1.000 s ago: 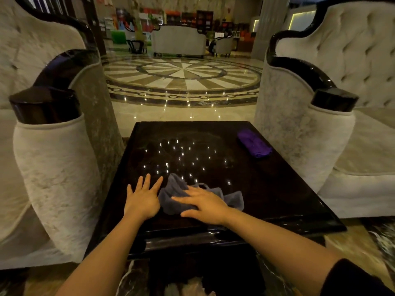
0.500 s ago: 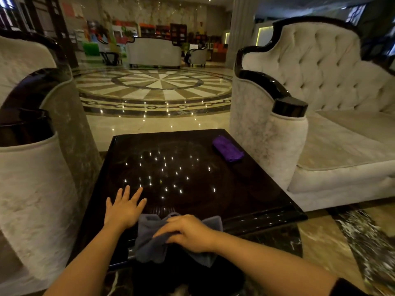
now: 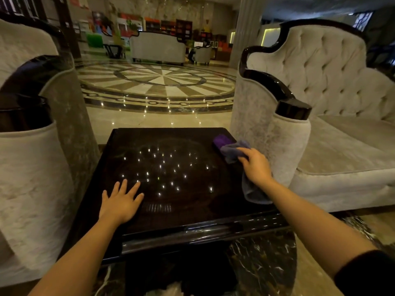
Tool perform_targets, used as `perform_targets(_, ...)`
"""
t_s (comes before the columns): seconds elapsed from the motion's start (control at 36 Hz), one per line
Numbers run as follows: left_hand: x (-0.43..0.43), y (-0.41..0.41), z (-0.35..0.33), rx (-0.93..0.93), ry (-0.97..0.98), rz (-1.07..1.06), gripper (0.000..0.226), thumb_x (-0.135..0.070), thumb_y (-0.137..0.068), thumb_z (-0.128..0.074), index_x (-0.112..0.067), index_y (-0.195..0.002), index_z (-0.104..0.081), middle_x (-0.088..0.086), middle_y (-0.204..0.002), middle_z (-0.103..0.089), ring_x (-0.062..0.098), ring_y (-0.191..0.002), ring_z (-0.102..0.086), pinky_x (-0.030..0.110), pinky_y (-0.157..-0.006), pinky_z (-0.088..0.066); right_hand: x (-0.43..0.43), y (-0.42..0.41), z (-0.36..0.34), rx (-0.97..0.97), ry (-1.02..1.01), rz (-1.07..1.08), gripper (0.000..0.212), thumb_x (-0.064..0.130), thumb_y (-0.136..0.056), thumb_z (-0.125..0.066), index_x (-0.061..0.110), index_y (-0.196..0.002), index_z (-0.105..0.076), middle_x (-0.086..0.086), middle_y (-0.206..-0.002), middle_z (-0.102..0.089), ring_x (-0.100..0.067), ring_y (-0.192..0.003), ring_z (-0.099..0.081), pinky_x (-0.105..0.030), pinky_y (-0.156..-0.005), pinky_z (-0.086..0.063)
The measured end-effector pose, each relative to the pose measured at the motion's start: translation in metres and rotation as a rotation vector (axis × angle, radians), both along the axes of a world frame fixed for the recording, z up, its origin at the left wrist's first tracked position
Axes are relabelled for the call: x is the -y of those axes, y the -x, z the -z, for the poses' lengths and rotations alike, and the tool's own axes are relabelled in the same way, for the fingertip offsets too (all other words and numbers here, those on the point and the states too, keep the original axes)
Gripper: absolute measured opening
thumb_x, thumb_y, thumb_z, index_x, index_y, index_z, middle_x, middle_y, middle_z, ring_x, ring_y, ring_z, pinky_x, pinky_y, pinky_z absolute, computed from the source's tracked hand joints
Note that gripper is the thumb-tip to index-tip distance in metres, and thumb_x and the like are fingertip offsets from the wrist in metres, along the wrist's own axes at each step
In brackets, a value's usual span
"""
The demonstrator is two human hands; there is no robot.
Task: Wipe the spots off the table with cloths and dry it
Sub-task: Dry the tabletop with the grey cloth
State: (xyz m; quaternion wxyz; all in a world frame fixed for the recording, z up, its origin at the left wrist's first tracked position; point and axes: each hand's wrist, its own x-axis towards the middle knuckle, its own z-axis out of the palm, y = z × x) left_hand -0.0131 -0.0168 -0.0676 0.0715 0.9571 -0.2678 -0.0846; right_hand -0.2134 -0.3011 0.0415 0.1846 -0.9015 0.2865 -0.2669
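From where the head camera looks down, the person leans over a dark glossy table (image 3: 188, 210) set between two pale upholstered sofas, its top scattered with pinpoint reflections of ceiling lights. The left hand (image 3: 120, 202) lies flat on the near left part of the tabletop, fingers spread, gripping nothing. The right hand (image 3: 255, 167) is over on the right side of the table, curled down onto a grey cloth (image 3: 245, 165), which it pinches and presses; one end of the cloth bunches out past the fingers toward the far side, the other trails back under the wrist and droops near the table's right edge. Just beyond it, at the far right of the tabletop, lies a folded purple cloth (image 3: 221, 139), and the grey one seems to touch or overlap it, though I cannot say which. Both cloths look soft, light and limp, so I would expect them to crumple and drag rather than slide neatly; a bunched handful from the top, palm bearing down, seems the surest hold, and the polished surface should let them glide. The spots themselves are hard to make out: the glare and faint swirling smears hide whether any marks remain. The right sofa arm (image 3: 288, 146) crowds that edge closely.
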Motion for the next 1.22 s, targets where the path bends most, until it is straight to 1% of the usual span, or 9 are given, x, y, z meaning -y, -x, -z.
perform_targets(0.06,0.000,-0.001,0.002,0.006,0.003,0.006,0.055,-0.055,-0.093,-0.016,-0.039,-0.145,-0.001,0.003,-0.158,0.005,0.023,-0.145,0.006,0.051,-0.116,-0.001,0.014,-0.003,0.014,-0.087,-0.035,0.064,0.037,0.014,-0.093,-0.045,0.011,-0.129,-0.046,-0.021,-0.131,-0.051,-0.038,-0.115,-0.050,-0.043,-0.093,-0.042)
perform_targets(0.11,0.000,-0.002,0.002,0.009,0.001,0.008,0.056,-0.055,-0.093,-0.016,-0.039,-0.145,0.000,0.003,-0.158,0.005,0.023,-0.145,0.007,0.051,-0.116,0.000,0.022,-0.004,0.033,-0.266,-0.134,0.090,0.045,0.023,-0.096,-0.038,0.012,-0.139,-0.029,-0.023,-0.145,-0.032,-0.041,-0.125,-0.040,-0.048,-0.099,-0.039)
perform_targets(0.19,0.000,-0.002,0.003,0.008,-0.003,0.011,0.056,-0.055,-0.093,-0.016,-0.038,-0.145,0.000,0.004,-0.158,0.006,0.023,-0.145,0.008,0.051,-0.116,0.000,0.025,-0.002,0.064,-0.564,-0.235,0.116,0.059,0.042,-0.097,-0.028,0.017,-0.145,-0.005,-0.023,-0.154,-0.001,-0.040,-0.140,-0.010,-0.050,-0.114,-0.017)
perform_targets(0.39,0.000,0.000,-0.001,-0.009,-0.006,0.016,0.056,-0.054,-0.094,-0.016,-0.038,-0.145,-0.001,0.003,-0.158,0.006,0.023,-0.145,0.009,0.051,-0.116,0.001,0.020,-0.002,0.058,-0.706,-0.274,0.132,0.062,0.053,-0.094,-0.021,0.028,-0.144,0.005,-0.016,-0.154,0.014,-0.036,-0.142,0.007,-0.053,-0.114,0.002)
perform_targets(0.58,-0.002,0.003,-0.007,-0.028,0.020,0.017,0.055,-0.054,-0.094,-0.018,-0.038,-0.145,-0.004,0.004,-0.158,0.005,0.024,-0.145,0.008,0.051,-0.116,0.001,-0.008,-0.008,0.051,-0.638,-0.129,0.120,0.059,0.053,-0.093,-0.022,0.033,-0.143,0.003,-0.014,-0.154,0.018,-0.034,-0.142,0.011,-0.053,-0.114,0.000)
perform_targets(0.83,-0.001,0.007,-0.020,-0.082,0.037,0.032,0.055,-0.052,-0.095,-0.022,-0.036,-0.146,-0.008,0.007,-0.158,0.003,0.027,-0.145,0.006,0.052,-0.115,0.001,-0.075,-0.027,0.045,-0.552,-0.086,-0.087,0.059,0.056,-0.092,-0.023,0.040,-0.141,0.007,-0.004,-0.156,0.013,-0.026,-0.143,0.012,-0.050,-0.115,0.001)
perform_targets(1.0,0.004,-0.001,-0.037,-0.167,-0.039,0.042,0.058,-0.052,-0.093,-0.027,-0.035,-0.146,-0.009,0.008,-0.158,0.001,0.030,-0.144,0.003,0.054,-0.115,-0.005,-0.108,-0.045,0.027,-0.509,-0.053,-0.108,0.058,0.056,-0.092,-0.021,0.041,-0.140,0.010,-0.002,-0.156,0.014,-0.025,-0.142,0.014,-0.050,-0.115,0.002)
perform_targets(1.11,0.004,-0.002,-0.060,-0.095,-0.031,0.069,0.059,-0.054,-0.093,-0.024,-0.036,-0.145,-0.002,0.008,-0.158,0.008,0.028,-0.144,0.009,0.053,-0.115,-0.001,-0.127,-0.048,-0.001,-0.491,-0.029,-0.100,0.059,0.055,-0.092,-0.019,0.040,-0.139,0.013,0.000,-0.156,0.014,-0.025,-0.142,0.015,-0.049,-0.115,0.003)
perform_targets(1.22,-0.004,0.000,-0.104,0.032,0.029,0.143,0.059,-0.054,-0.094,-0.020,-0.037,-0.145,0.004,0.005,-0.157,0.013,0.025,-0.143,0.017,0.052,-0.115,0.004,-0.140,-0.044,-0.050,-0.454,0.032,-0.095,0.062,0.056,-0.092,-0.016,0.034,-0.132,0.026,0.001,-0.155,0.016,-0.023,-0.141,0.018,-0.047,-0.115,0.006)
